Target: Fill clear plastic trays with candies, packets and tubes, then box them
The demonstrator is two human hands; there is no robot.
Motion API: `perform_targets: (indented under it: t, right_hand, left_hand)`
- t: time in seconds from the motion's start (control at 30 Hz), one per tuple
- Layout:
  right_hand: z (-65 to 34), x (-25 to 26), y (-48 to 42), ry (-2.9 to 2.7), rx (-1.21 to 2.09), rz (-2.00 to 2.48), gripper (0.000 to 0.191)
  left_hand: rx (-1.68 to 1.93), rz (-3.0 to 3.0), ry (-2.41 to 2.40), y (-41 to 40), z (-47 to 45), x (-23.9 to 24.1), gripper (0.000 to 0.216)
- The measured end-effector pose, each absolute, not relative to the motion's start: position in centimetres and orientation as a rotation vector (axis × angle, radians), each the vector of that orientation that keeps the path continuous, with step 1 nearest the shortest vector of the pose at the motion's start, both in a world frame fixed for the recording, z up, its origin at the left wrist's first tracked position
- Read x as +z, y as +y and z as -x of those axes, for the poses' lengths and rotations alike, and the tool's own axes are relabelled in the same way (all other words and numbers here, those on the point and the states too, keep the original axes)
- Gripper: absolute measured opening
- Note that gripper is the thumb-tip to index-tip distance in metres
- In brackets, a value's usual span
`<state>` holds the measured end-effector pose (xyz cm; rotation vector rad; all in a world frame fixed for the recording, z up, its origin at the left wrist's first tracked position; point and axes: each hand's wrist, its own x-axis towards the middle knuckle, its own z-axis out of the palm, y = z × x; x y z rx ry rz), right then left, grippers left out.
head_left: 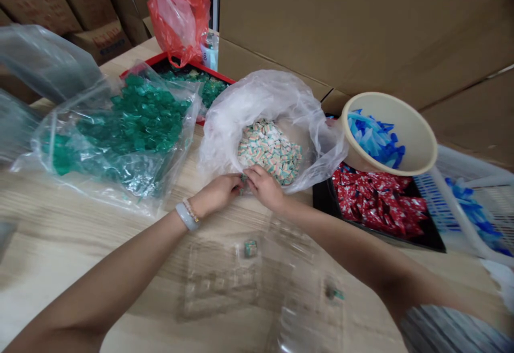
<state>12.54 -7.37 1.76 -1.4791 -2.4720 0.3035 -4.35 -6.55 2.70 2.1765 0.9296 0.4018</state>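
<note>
Where a crumpled, translucent white plastic bag [257, 91] gapes open, two bare hands meet at its near edge.
Fingertips of the left hand [219, 193] and right hand [265, 186] nearly touch beside a tiny green-tinged piece [243, 177]; whether either is clamped on it, I cannot tell. Small white, peach and green pieces [270, 152] lie inside the bag; nearer than it sits a blurred clear plastic tray [220, 283], and right of it a round cream plastic bowl [415, 133].
</note>
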Motion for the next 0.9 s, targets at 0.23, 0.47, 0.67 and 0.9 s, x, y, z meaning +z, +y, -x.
perform_targets:
  t: [0.23, 0.47, 0.67, 0.9]
  right_hand:
    - [-12.8, 1.0, -7.5, -2.443, 0.317, 1.439, 0.030]
    - [-13.1, 1.2, -7.7, -2.372, 0.295, 1.585, 0.025]
    - [-12.8, 1.8, -8.6, -2.293, 0.232, 1.689, 0.015]
    - [-12.3, 1.9, -8.5, -2.349, 0.211, 1.757, 0.012]
  left_hand:
    - [0.414, -2.213, 0.924, -6.7, 4.3, 2.4, 0.019]
    - [0.441, -2.204, 0.891, -6.9, 4.3, 2.7, 0.018]
    - [0.429, -2.213, 0.888, -7.1, 4.3, 3.0, 0.020]
    - [0.403, -2.213, 0.891, -7.2, 4.2, 3.4, 0.021]
